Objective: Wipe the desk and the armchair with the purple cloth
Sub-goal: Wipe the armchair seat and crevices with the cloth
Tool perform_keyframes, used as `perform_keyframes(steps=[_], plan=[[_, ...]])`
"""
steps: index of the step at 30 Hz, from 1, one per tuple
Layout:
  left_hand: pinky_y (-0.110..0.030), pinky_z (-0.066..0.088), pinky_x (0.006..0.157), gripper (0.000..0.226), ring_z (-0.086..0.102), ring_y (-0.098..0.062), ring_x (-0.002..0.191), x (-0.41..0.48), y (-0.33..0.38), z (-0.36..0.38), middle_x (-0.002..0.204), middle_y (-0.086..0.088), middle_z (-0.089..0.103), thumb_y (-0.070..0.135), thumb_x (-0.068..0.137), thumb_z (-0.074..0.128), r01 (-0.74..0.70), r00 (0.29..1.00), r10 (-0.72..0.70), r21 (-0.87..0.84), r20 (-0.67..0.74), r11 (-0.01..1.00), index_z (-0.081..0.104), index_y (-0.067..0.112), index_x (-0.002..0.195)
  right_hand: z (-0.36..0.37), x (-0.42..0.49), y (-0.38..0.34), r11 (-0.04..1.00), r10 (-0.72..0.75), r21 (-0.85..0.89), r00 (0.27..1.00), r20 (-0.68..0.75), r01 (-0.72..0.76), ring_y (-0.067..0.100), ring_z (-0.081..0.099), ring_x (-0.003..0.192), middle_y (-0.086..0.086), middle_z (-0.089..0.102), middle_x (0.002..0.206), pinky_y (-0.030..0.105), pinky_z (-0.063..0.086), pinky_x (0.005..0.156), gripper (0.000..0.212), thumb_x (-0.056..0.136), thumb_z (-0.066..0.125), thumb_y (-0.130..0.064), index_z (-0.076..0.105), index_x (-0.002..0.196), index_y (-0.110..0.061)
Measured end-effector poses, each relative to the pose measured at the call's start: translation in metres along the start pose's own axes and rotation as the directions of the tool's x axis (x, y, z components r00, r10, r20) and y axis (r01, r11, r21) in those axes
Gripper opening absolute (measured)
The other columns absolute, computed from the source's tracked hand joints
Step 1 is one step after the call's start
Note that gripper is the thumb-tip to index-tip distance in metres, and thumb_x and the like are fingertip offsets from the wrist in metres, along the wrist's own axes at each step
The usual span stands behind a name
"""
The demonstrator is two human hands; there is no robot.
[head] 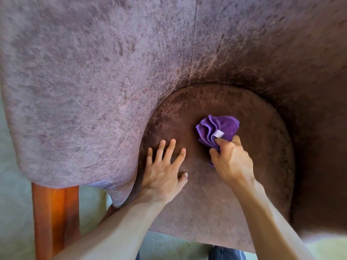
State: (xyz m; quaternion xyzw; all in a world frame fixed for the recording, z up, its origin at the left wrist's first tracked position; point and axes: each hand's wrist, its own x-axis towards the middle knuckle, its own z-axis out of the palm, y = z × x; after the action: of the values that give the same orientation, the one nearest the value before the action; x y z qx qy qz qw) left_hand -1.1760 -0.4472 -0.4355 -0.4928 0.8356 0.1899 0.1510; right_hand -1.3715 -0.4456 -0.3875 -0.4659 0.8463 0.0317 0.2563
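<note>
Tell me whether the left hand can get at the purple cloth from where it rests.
Probably yes. The left hand lies flat on the velvety armchair seat cushion, beside the bunched purple cloth, with nothing between them; the right hand already grips it.

- There is only one view, from a camera on the person's head.
- It looks steeply down and forward onto the armchair (112, 81), from very near.
- The seat (234, 194) fills the lower middle; the backrest rises at the top.
- The wide lens bends the edges, and both forearms enter from the bottom edge.
</note>
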Motion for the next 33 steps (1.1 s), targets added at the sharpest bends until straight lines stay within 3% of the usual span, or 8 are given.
perform_keyframes(steps=[3,13,18,21,23,25,28,33], plan=[[-0.062,0.018,0.121,0.074,0.013,-0.032,0.156,0.0,0.0,0.0,0.17,-0.004,0.014,0.064,0.086,0.045,-0.003,1.0,0.003,0.01,0.014,1.0,0.032,0.038,0.155,-0.003,-0.002,0.01,0.998,0.057,0.024,0.996,-0.064,-0.055,0.046,0.063,0.081,0.011,0.046,0.117,0.043,0.049,0.073,0.031,0.092,0.057,-0.039,0.063,0.121,-0.028],[-0.062,0.015,0.122,0.076,0.006,-0.031,0.157,-0.001,0.001,-0.001,0.171,-0.003,0.008,0.063,0.087,0.047,0.011,0.999,-0.011,0.014,0.035,1.0,0.027,0.039,0.156,0.013,-0.063,0.037,0.967,0.176,0.142,0.961,0.215,-0.209,0.043,0.063,0.105,0.016,0.056,0.125,0.04,0.049,0.089,0.033,0.093,0.057,-0.036,0.066,0.125,-0.028],[-0.062,0.014,0.123,0.076,0.006,-0.032,0.156,0.001,0.0,-0.003,0.17,-0.003,0.007,0.064,0.088,0.046,0.0,0.998,-0.001,0.008,0.056,1.0,0.026,0.039,0.156,0.013,-0.05,0.028,0.869,0.332,0.416,0.94,-0.083,-0.27,0.045,0.058,0.089,0.019,0.052,0.111,0.041,0.046,0.084,0.021,0.091,0.057,-0.025,0.066,0.107,-0.013],[-0.061,0.012,0.123,0.075,0.003,-0.031,0.156,0.0,0.001,-0.003,0.171,-0.003,0.004,0.064,0.089,0.044,0.007,0.998,-0.008,0.021,0.055,1.0,0.024,0.039,0.157,0.015,-0.032,0.012,0.828,0.355,0.449,0.934,0.042,-0.335,0.047,0.057,0.092,0.023,0.05,0.114,0.042,0.045,0.089,0.023,0.095,0.052,-0.023,0.061,0.111,-0.008],[-0.061,0.011,0.123,0.076,0.002,-0.031,0.156,0.0,0.002,-0.004,0.171,-0.002,0.003,0.064,0.089,0.043,0.007,0.998,-0.009,0.019,0.067,1.0,0.022,0.039,0.157,0.013,-0.028,0.01,0.846,0.28,0.433,0.95,0.138,-0.312,0.044,0.056,0.096,0.023,0.059,0.105,0.041,0.044,0.085,0.014,0.094,0.051,-0.024,0.059,0.091,-0.013],[-0.061,0.011,0.123,0.076,0.002,-0.031,0.156,0.001,0.002,-0.005,0.171,-0.002,0.003,0.064,0.089,0.044,0.005,0.998,-0.006,0.016,0.065,1.0,0.021,0.039,0.158,0.004,-0.025,0.008,0.837,0.25,0.475,0.962,0.107,-0.27,0.042,0.056,0.094,0.022,0.061,0.093,0.041,0.044,0.082,0.02,0.092,0.052,-0.024,0.048,0.074,-0.015],[-0.06,0.011,0.123,0.076,0.001,-0.031,0.156,0.001,0.001,-0.005,0.171,-0.002,0.003,0.064,0.09,0.044,-0.002,0.998,0.001,0.009,0.069,1.0,0.02,0.039,0.158,-0.004,-0.014,-0.007,0.801,0.32,0.537,0.947,-0.011,-0.265,0.04,0.052,0.097,0.024,0.057,0.104,0.039,0.04,0.086,0.013,0.094,0.05,-0.023,0.055,0.087,-0.014],[-0.058,0.012,0.124,0.064,0.008,-0.03,0.157,-0.002,-0.003,-0.01,0.17,-0.001,0.011,0.055,0.093,0.045,-0.026,0.999,0.027,-0.027,0.039,0.999,0.033,0.038,0.153,0.018,-0.002,-0.059,0.844,0.219,0.466,0.964,0.154,-0.266,0.048,0.057,0.102,0.025,0.051,0.124,0.04,0.044,0.094,0.028,0.097,0.048,-0.026,0.06,0.117,-0.01]])
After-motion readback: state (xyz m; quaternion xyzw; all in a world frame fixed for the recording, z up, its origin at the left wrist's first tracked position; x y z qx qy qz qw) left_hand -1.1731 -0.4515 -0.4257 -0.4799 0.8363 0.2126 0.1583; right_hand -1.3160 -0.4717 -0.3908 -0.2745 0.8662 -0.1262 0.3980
